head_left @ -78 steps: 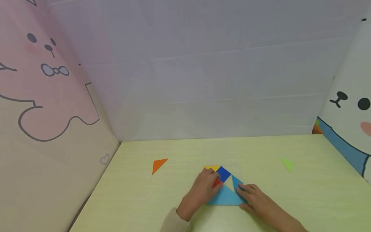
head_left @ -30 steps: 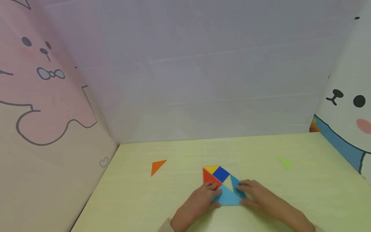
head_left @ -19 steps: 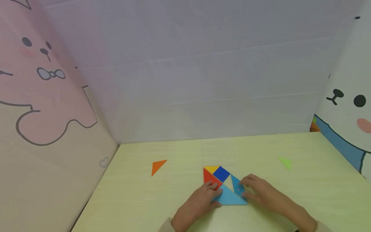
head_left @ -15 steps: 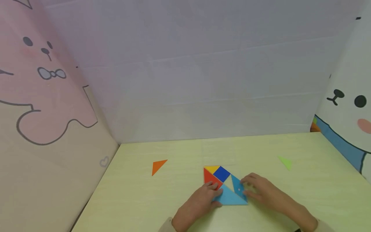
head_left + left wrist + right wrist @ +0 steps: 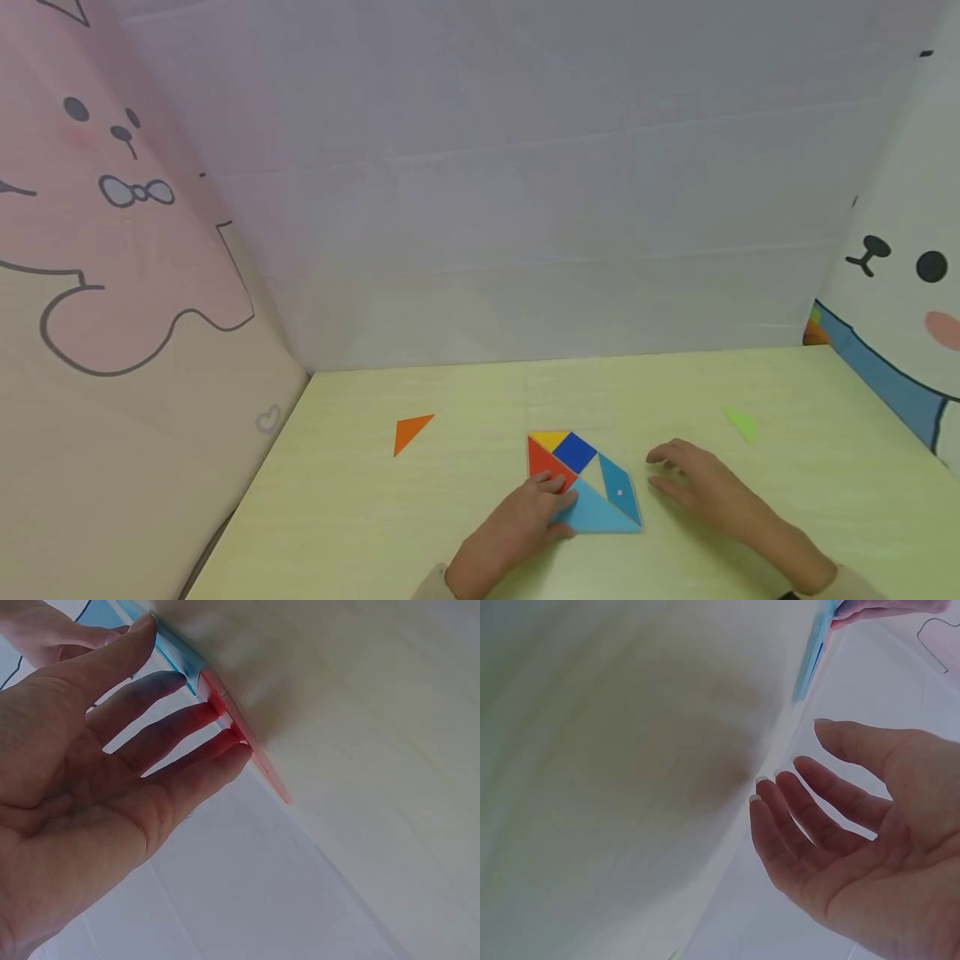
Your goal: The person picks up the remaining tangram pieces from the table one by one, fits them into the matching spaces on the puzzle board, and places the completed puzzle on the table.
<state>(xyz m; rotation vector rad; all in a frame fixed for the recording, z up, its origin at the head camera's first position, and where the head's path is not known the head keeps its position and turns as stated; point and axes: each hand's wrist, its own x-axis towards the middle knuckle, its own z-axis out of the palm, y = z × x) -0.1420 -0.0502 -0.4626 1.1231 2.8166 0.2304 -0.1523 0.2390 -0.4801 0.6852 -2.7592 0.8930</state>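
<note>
Flat tangram pieces lie joined on the table in the head view: a yellow triangle point(image 5: 550, 439), a dark blue square point(image 5: 575, 452), a red triangle point(image 5: 546, 461), a large light blue triangle point(image 5: 600, 513) and a blue parallelogram point(image 5: 617, 482) bearing a white dot. Between the square and parallelogram is a pale triangular patch; whether it is bare table I cannot tell. My left hand point(image 5: 517, 525) rests its fingers on the red and light blue triangles, covering part of both. To the right of the parallelogram, my right hand point(image 5: 701, 487) hovers apart from the pieces, fingers loosely bent, holding nothing.
An orange triangle point(image 5: 412, 432) lies at the left of the table point(image 5: 360, 517), and a light green triangle point(image 5: 742, 422) at the right. Cloth walls enclose the table: a pink printed one point(image 5: 150, 250) on the left, a plain one point(image 5: 480, 208) behind, another printed one on the right.
My right hand has let go of the parallelogram and drawn away to the right, uncovering it. My left hand moved earlier from the yellow and red pieces nearer me, then stayed there.
</note>
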